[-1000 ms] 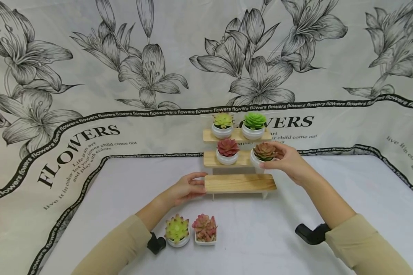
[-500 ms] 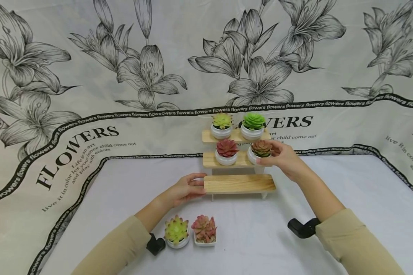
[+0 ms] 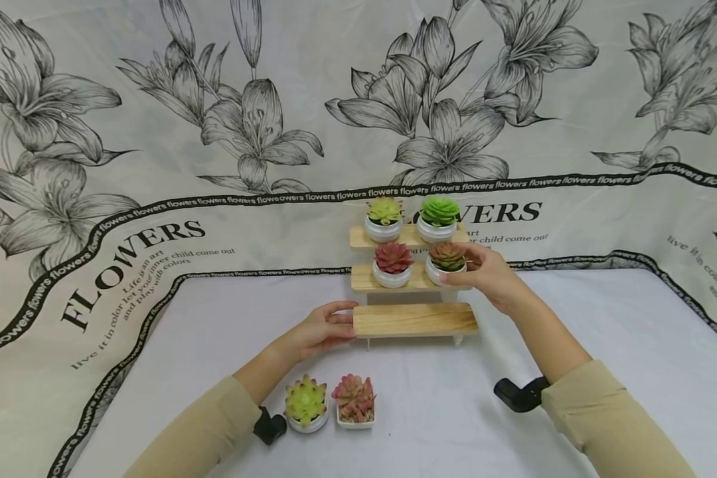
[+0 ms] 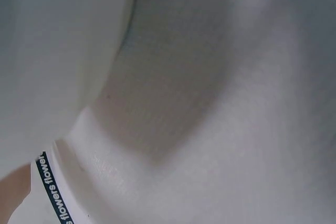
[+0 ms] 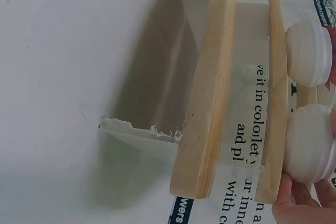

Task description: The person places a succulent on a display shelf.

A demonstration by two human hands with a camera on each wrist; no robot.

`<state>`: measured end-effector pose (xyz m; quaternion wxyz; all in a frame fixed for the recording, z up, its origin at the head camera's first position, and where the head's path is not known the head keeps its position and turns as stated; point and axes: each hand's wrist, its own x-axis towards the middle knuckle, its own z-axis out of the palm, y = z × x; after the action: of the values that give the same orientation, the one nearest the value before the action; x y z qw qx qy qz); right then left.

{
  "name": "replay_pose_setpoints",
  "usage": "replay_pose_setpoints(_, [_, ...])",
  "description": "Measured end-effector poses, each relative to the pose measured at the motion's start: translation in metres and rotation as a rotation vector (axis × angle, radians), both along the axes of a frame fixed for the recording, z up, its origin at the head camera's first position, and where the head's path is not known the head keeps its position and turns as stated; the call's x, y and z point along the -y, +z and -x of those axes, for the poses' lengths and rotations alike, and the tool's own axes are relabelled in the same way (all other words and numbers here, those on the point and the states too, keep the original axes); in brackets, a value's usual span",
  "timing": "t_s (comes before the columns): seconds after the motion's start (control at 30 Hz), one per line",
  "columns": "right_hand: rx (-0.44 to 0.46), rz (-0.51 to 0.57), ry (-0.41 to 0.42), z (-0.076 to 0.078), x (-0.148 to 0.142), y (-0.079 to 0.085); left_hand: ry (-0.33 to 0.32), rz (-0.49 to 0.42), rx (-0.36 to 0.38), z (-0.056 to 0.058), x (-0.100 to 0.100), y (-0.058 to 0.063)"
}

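1. Your right hand [image 3: 484, 277] pinched the pot [image 3: 435, 273] with the brown plant [image 3: 447, 256] on the middle shelf [image 3: 419, 279], just right of the frame's middle.
2. It looked light and hard, maybe slippery; its sides seemed best to hold.
3. Your left hand [image 3: 318, 330] gripped the stand's [image 3: 415, 320] left end.
4. Two front pots [image 3: 311, 425], bottom middle, each had a plant [image 3: 306, 399] inside.

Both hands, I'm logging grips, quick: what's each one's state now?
Left hand: touching the left end of the bottom shelf; grip cannot be told.
Right hand: holding the brownish potted succulent at the middle shelf.
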<state>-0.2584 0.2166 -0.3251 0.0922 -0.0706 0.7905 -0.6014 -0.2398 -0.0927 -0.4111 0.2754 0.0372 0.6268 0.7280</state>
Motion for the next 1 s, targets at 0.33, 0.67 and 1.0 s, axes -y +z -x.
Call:
replay_pose_setpoints(0.33, [-0.015,-0.007,-0.029,-0.005,0.004,-0.002,-0.004,0.000,0.000,-0.001,0.001,0.000])
replay_pose_setpoints(0.67, [0.007,0.007,-0.016,-0.009,-0.001,0.000,-0.010,-0.004,0.006,-0.001,0.001,0.001])
replay_pose_setpoints(1.0, [-0.032,0.000,0.003,-0.032,-0.015,0.000,-0.018,-0.005,0.004,0.001,0.001,0.001])
